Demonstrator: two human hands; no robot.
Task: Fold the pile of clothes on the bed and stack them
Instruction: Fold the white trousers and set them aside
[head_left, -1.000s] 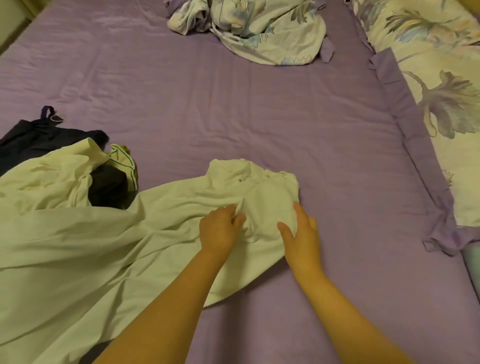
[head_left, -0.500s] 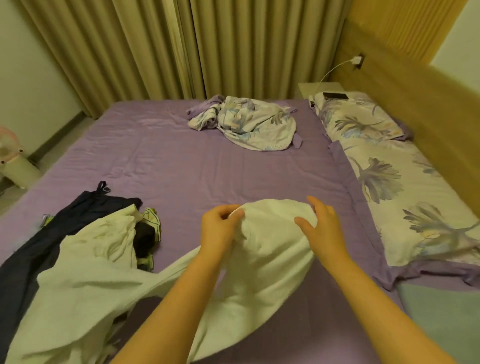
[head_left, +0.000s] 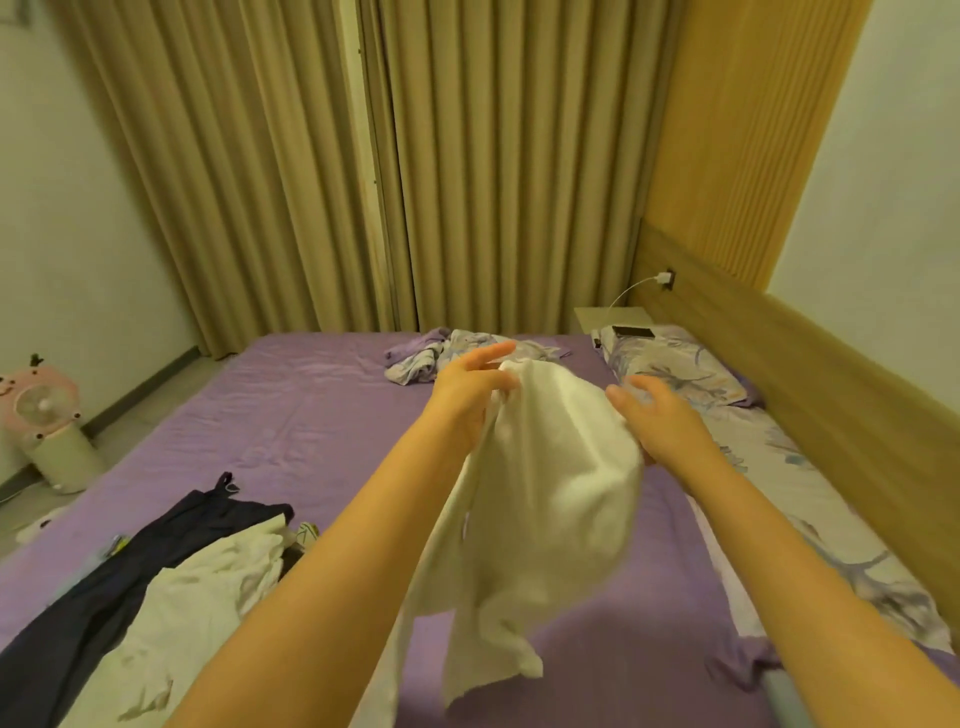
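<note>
White garment (head_left: 540, 499): up in the air over the purple bed (head_left: 311, 415), hanging from its top edge in a soft bulging drape, tail dangling toward the near side of the mattress. Blurred, so collar and sleeves can't be picked out.
Left hand (head_left: 467, 400): here's the hold. Thumb and lower fingers pinch the cloth at its upper left corner while the index finger points forward, straight. Grip is grasping the garment, arm stretched out ahead and raised.
Right hand (head_left: 670, 421): fingers spread and relaxed beside the right flank of the cloth, palm turned inward. Looks released, holding nothing; whether the palm touches the fabric low down, I can't tell.
Step in hand: reads as shaking the piece out before laying it flat to fold.
Doing it well: the right hand wants the opposite top corner, matching the left, so the cloth hangs square. Then a short snap, and lower it onto the bare purple stretch ahead, not onto the heap.
Risk: a one-corner hold lets the fabric twist and land bunched.
Pile of clothes (head_left: 171, 582): near left on the bed, a dark garment (head_left: 93, 587) under another white piece, all unfolded.
Further out: rumpled floral bedding (head_left: 431, 358) at the far edge, pillow (head_left: 680, 369) to the right, curtains (head_left: 415, 156) behind, small pink fan (head_left: 44, 410) on the floor at left.
</note>
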